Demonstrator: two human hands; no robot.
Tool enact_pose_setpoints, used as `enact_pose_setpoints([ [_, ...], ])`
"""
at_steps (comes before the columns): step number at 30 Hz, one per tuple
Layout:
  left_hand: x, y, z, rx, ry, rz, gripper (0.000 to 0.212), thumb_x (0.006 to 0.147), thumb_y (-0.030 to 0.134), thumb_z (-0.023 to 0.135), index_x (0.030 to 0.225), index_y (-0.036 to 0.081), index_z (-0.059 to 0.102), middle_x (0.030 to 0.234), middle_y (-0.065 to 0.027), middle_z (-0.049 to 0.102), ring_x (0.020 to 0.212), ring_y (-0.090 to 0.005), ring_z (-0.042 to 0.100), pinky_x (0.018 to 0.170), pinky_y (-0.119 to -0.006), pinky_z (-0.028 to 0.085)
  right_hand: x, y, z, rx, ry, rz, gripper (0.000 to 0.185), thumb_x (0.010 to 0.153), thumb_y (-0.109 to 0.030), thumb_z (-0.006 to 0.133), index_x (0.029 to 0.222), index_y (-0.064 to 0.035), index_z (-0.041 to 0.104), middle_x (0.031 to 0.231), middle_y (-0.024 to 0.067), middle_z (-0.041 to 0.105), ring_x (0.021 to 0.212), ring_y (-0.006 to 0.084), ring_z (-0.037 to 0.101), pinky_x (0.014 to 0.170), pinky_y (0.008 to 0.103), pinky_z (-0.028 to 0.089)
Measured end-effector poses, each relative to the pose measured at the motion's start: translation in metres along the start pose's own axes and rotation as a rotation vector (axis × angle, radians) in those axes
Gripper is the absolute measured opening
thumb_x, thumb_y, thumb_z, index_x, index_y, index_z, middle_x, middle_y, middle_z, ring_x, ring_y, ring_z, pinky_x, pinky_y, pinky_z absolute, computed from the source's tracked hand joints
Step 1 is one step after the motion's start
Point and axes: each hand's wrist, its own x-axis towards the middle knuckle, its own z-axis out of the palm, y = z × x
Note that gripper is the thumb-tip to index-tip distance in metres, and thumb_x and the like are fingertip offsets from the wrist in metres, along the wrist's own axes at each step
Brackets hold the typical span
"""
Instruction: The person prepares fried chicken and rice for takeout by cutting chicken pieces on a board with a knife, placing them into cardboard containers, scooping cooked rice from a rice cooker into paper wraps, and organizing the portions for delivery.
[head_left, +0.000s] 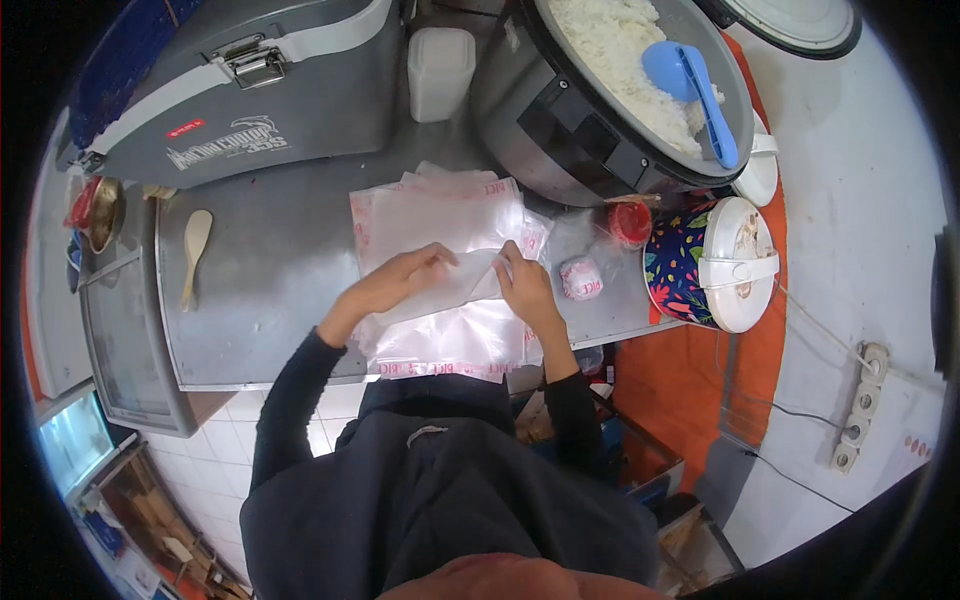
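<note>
A translucent wrapper sheet (442, 289), partly folded over, is raised just above a stack of similar sheets (442, 210) with red lettering along their edges. My right hand (527, 289) pinches its right end between thumb and fingers. At the opposite end, my left hand (397, 281) has its fingers curled over the sheet, slightly blurred; its thumb is hidden. To the right of my right hand sits a small round bundle (581, 279) wrapped in the same printed material. Whether the raised sheet contains anything cannot be seen.
A large rice cooker (540, 142) holds cooked rice (607, 60) and a blue rice paddle (701, 97). A grey cooler box (300, 112), white container (441, 75), pale paddle (196, 255), red-lidded item (630, 223) and floral lidded bucket (679, 262) share the metal table (262, 315).
</note>
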Motion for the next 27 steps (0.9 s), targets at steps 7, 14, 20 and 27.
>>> enact_pose_setpoints([
  [7,-0.017,-0.026,-0.033,0.041,-0.138,-0.101,0.029,0.079,0.024,0.076,0.095,0.005,0.062,0.093,-0.0085,0.066,0.09,-0.0195,0.062,0.083,-0.032,0.048,-0.01,0.026,0.033,0.132,0.245,-0.103,0.015,0.095,-0.02,0.053,0.098,-0.0063,0.048,0.084,0.0182,0.066,0.075,0.0422,0.064,0.064,0.051,0.048],
  [14,-0.018,-0.036,-0.024,0.055,-0.006,-0.141,0.032,0.082,0.026,0.074,0.101,0.002,0.063,0.1,-0.0106,0.067,0.095,-0.0236,0.062,0.085,-0.034,0.048,-0.012,0.044,0.061,0.153,0.434,-0.155,0.013,0.09,-0.012,0.06,0.1,-0.0065,0.054,0.085,0.0158,0.066,0.077,0.0349,0.067,0.064,0.0411,0.051],
  [20,-0.017,-0.053,-0.003,0.219,0.37,-0.053,0.029,0.076,0.019,0.075,0.098,0.005,0.061,0.094,-0.0099,0.064,0.096,-0.0294,0.06,0.092,-0.039,0.041,-0.007,0.013,0.052,-0.25,0.413,-0.192,0.029,0.075,-0.013,0.071,0.1,-0.0129,0.059,0.103,0.0076,0.055,0.089,0.0253,0.058,0.07,0.0365,0.048],
  [27,-0.007,-0.042,0.002,0.647,0.448,0.041,0.028,0.071,0.017,0.073,0.096,0.014,0.06,0.089,-0.0028,0.057,0.098,-0.022,0.054,0.093,-0.04,0.035,0.014,-0.005,0.029,-0.419,0.214,-0.234,0.027,0.069,-0.012,0.074,0.092,-0.0129,0.06,0.105,0.008,0.053,0.096,0.0251,0.053,0.079,0.0372,0.045],
])
